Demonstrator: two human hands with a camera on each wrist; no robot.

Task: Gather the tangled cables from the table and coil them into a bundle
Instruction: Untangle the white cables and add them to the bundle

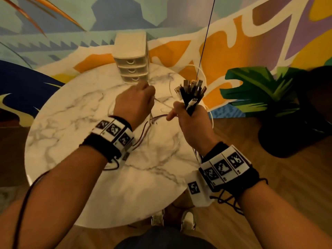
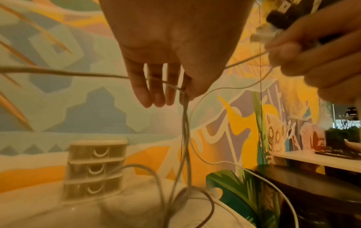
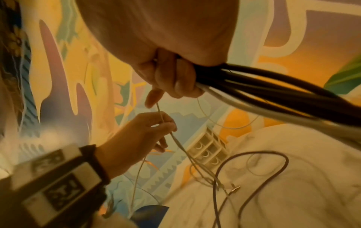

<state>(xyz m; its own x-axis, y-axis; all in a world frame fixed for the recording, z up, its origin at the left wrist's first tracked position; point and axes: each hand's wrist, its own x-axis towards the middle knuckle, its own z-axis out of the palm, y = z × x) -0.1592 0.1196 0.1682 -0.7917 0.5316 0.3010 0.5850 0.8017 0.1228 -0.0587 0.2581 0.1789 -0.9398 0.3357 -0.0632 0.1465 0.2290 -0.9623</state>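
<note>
Right now the right hand (image 1: pixel 186 119) is clenched around a bunch of cable ends (image 1: pixel 192 92), held upright so the USB plugs fan out above the fist; gathering the plugs at one point likely keeps the ends even before coiling. From that fist the black and white cables (image 3: pixel 273 95) run off in a thick sheaf past the edge of the right wrist view, so their full length is cut off.

The left hand (image 1: pixel 134 103) pinches a few thin pale cables (image 2: pixel 185 123) between thumb and fingertips and lifts them off the marble table (image 1: pixel 71 123), apparently to draw them clear of the tangle and pass them across to the bunch. Its remaining fingers (image 2: pixel 154 86) hang loose and straight below the pinch.

Still lying on the table is a darker cable (image 3: pixel 259 172) in an open loop, crossed by the pale strands; a small metal plug (image 3: pixel 235 188) rests among them. A small three-drawer organiser (image 1: pixel 132 63) stands at the far side of the table, apart from the cables.

Motion blur smears much of the wrist views, so how many pale strands are pinched cannot be counted, nor which strand joins which plug.
</note>
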